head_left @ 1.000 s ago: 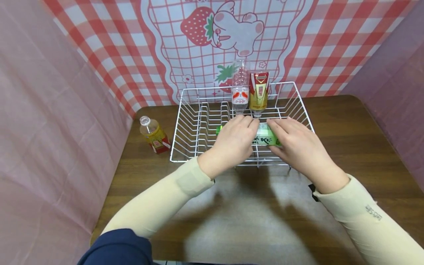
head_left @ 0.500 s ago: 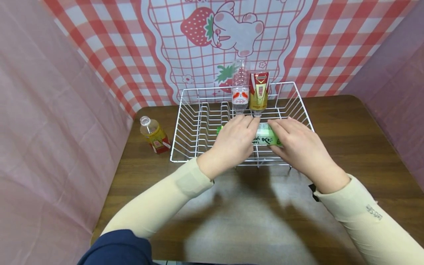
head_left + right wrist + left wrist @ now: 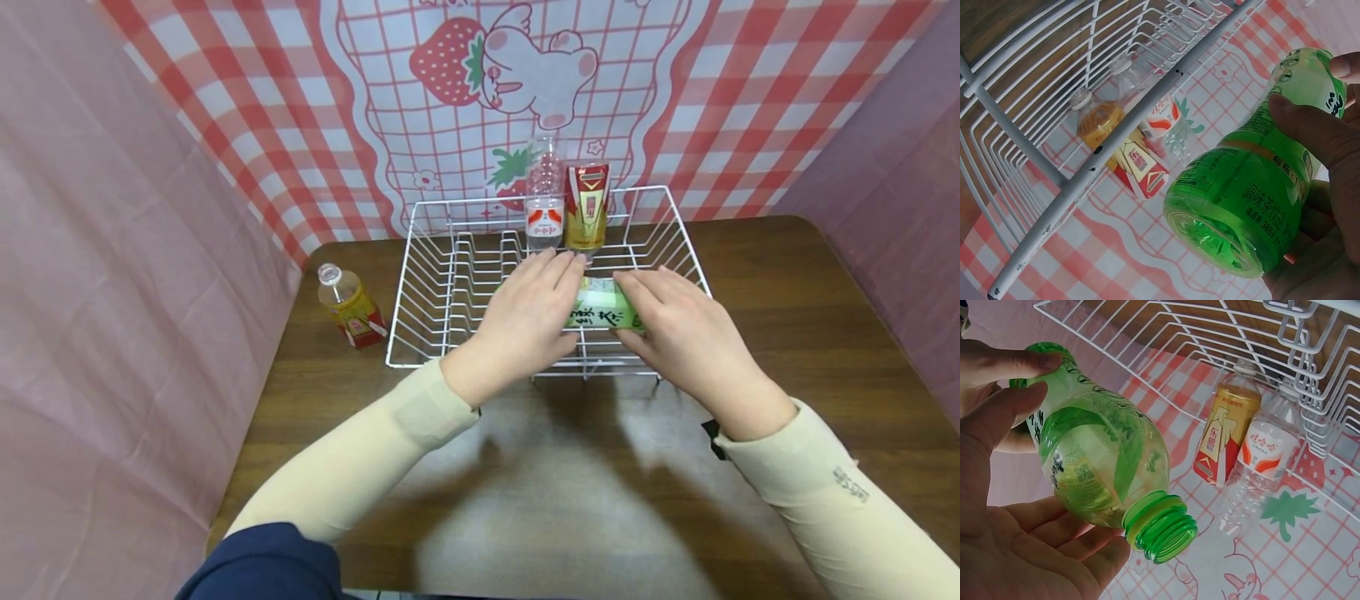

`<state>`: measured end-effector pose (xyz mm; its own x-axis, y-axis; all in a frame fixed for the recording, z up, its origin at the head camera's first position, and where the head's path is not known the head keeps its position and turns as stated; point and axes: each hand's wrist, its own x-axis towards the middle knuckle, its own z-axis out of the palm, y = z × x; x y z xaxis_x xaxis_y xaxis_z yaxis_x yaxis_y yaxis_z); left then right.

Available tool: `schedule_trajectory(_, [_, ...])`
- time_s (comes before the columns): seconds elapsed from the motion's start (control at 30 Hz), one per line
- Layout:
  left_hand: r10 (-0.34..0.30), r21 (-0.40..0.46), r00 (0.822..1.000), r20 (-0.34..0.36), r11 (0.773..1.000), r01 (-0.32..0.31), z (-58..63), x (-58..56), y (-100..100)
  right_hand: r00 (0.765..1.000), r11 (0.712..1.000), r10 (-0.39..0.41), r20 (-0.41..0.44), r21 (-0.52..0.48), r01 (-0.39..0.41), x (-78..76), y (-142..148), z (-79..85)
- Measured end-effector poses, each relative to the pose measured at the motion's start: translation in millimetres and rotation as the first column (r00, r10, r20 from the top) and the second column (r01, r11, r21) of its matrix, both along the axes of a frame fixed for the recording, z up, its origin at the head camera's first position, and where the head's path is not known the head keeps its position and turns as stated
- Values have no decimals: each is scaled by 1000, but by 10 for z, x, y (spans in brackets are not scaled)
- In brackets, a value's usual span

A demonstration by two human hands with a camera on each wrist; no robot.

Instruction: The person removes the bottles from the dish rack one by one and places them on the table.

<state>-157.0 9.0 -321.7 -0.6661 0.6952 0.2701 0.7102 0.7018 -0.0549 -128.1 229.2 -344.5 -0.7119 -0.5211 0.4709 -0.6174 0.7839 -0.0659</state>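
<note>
A green plastic tea bottle [image 3: 603,307] lies on its side, held in the air above the white wire rack [image 3: 437,363]. My right hand [image 3: 678,333] grips its base half, with thumb and fingers on opposite sides. My left hand [image 3: 1041,550] is spread around the neck half, its fingers loosely extended beside the bottle. In the left wrist view the green threaded mouth [image 3: 1161,526] shows without a cap. From the head view, my left hand hides that neck end. The right wrist view shows the bottle's ribbed bottom [image 3: 1216,240].
At the rack's back, a clear water bottle [image 3: 545,221] and a red-and-gold drink bottle [image 3: 587,204] stand upside down. Another red-and-yellow bottle [image 3: 352,308] stands uncapped left of the rack on the wooden table [image 3: 315,417]. A checked cloth [image 3: 750,100] hangs behind.
My left hand's fingers have straightened and shifted slightly away, and the green neck end is now hidden behind it in the head view. The bottle and right hand moved slightly right.
</note>
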Motion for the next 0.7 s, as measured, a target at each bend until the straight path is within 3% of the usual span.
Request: schedule_trajectory(0.7, [40, 42, 998, 57, 998, -42, 92, 6, -105, 1000, 999, -25, 10, -31, 25, 13, 87, -53])
